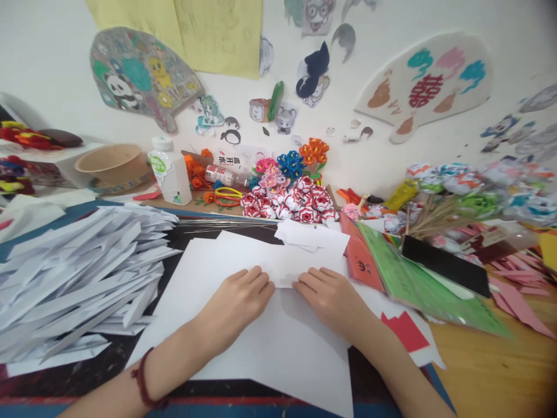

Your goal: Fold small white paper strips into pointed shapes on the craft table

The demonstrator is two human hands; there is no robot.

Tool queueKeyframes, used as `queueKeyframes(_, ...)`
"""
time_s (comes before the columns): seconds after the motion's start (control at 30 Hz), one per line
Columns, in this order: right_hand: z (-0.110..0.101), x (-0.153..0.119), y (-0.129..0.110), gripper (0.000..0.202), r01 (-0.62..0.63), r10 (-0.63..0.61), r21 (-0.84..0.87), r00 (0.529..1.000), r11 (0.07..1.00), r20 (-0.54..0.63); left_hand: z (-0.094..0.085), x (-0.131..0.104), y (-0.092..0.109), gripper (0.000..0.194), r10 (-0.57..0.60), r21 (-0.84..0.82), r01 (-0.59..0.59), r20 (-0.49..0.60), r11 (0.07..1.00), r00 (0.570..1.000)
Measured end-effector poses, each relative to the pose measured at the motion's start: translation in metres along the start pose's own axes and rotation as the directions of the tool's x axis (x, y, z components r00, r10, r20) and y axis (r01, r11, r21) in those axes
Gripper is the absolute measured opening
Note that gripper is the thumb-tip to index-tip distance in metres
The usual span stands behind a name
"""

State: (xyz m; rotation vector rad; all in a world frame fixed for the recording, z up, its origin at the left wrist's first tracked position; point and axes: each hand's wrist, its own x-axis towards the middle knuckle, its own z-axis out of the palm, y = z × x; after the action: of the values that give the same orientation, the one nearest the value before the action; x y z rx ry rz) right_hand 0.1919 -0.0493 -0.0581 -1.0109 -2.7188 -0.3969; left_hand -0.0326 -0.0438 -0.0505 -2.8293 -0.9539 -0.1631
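Note:
Large white sheets [243,354] lie on the dark mat in front of me. Across their upper part is a smaller white piece of paper [285,267], with a hand at each side of its lower edge. My left hand [243,299] has its fingers curled together on the left part of that piece, and a dark red cord bracelet circles the wrist. My right hand [328,299] presses its bunched fingers on the right part. Both thumbs are mostly hidden. Small white slips [311,235] lie just beyond the hands.
A heap of folded white paper strips [82,278] covers the left side. Behind stand a white bottle [169,171] and red-white paper flowers [300,200]. At the right lie a green packet [418,284], a black phone [446,265] and pink strips [520,302].

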Motion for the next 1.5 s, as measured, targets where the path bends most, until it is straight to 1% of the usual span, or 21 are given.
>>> queueKeyframes(0.1, 0.000, 0.000, -0.004, 0.018, 0.016, -0.016, 0.000, 1.000, 1.000, 0.015, -0.002, -0.001, -0.001, 0.006, 0.050, 0.023, -0.050, 0.017, 0.998, 0.999)
queueKeyframes(0.2, -0.001, 0.000, -0.006, 0.014, -0.005, 0.003, 0.022, 0.998, 1.000, 0.055, -0.003, -0.003, -0.003, 0.009, 0.080, 0.035, -0.081, 0.028, 0.996, 0.996)
queueKeyframes(0.3, -0.002, 0.003, -0.007, 0.011, -0.037, 0.034, 0.046, 0.998, 0.998, 0.059, -0.005, -0.004, -0.005, 0.011, 0.077, 0.021, -0.077, 0.034, 0.997, 0.996)
queueKeyframes(0.5, 0.004, 0.006, -0.008, 0.016, -0.059, 0.059, 0.029, 0.998, 0.998, 0.001, -0.006, -0.005, -0.008, 0.005, 0.042, 0.000, -0.042, 0.035, 0.999, 0.999)
queueKeyframes(0.6, 0.006, 0.007, -0.009, 0.016, -0.064, 0.064, 0.001, 0.998, 0.998, -0.003, -0.006, -0.004, -0.008, 0.002, 0.027, 0.052, -0.028, 0.020, 0.998, 0.999)
queueKeyframes(0.67, 0.008, 0.008, -0.009, 0.014, -0.085, 0.085, -0.018, 0.996, 0.996, 0.001, -0.005, -0.002, -0.008, 0.005, 0.043, 0.074, -0.043, 0.007, 0.996, 0.999)
queueKeyframes(0.73, 0.011, 0.009, -0.009, 0.012, -0.106, 0.106, -0.018, 0.994, 0.994, 0.000, -0.003, -0.001, -0.007, 0.007, 0.067, 0.070, -0.065, -0.014, 0.995, 0.998)
queueKeyframes(0.8, 0.013, 0.010, -0.009, 0.012, -0.112, 0.112, 0.000, 0.994, 0.994, -0.013, -0.001, 0.001, -0.005, 0.009, 0.054, 0.043, -0.053, -0.041, 0.998, 0.998)
queueKeyframes(0.9, 0.014, 0.009, -0.010, 0.017, -0.109, 0.111, 0.038, 0.992, 0.993, -0.052, -0.001, 0.003, -0.002, 0.015, -0.066, -0.050, 0.062, -0.085, 0.997, 0.994)
queueKeyframes(0.97, 0.012, 0.008, -0.011, 0.018, -0.122, 0.129, 0.095, 0.989, 0.988, -0.075, -0.002, 0.004, 0.000, 0.014, -0.150, -0.166, 0.131, -0.109, 0.977, 0.983)
queueKeyframes(1.03, 0.007, 0.008, -0.014, 0.019, -0.141, 0.161, 0.195, 0.982, 0.971, -0.095, -0.004, 0.003, 0.001, 0.014, -0.203, -0.310, 0.158, -0.119, 0.938, 0.972)
queueKeyframes(1.1, 0.002, 0.008, -0.017, 0.017, -0.173, 0.214, 0.330, 0.973, 0.928, -0.092, -0.006, 0.002, 0.001, 0.016, -0.245, -0.448, 0.176, -0.099, 0.877, 0.965)
queueKeyframes(1.17, -0.003, 0.008, -0.019, 0.013, -0.204, 0.258, 0.459, 0.964, 0.865, -0.058, -0.007, 0.000, 0.001, 0.018, -0.285, -0.548, 0.218, -0.039, 0.807, 0.958)
queueKeyframes(1.27, -0.007, 0.008, -0.020, 0.013, -0.214, 0.268, 0.587, 0.963, 0.781, -0.005, -0.010, -0.001, 0.001, 0.019, -0.304, -0.643, 0.267, 0.056, 0.718, 0.951)
queueKeyframes(1.33, -0.009, 0.008, -0.019, 0.012, -0.224, 0.274, 0.638, 0.962, 0.737, 0.021, -0.012, 0.000, 0.001, 0.020, -0.295, -0.707, 0.268, 0.087, 0.655, 0.951)
queueKeyframes(1.4, -0.011, 0.008, -0.019, 0.012, -0.259, 0.296, 0.678, 0.953, 0.688, 0.064, -0.014, 0.001, 0.003, 0.023, -0.282, -0.758, 0.262, 0.107, 0.597, 0.953)
queueKeyframes(1.43, -0.012, 0.009, -0.018, 0.011, -0.275, 0.305, 0.697, 0.949, 0.663, 0.084, -0.015, 0.002, 0.003, 0.025, -0.279, -0.771, 0.262, 0.114, 0.580, 0.954)
queueKeyframes(1.5, -0.013, 0.010, -0.018, 0.012, -0.298, 0.313, 0.729, 0.942, 0.616, 0.121, -0.015, 0.002, 0.003, 0.028, -0.282, -0.773, 0.265, 0.117, 0.576, 0.952)
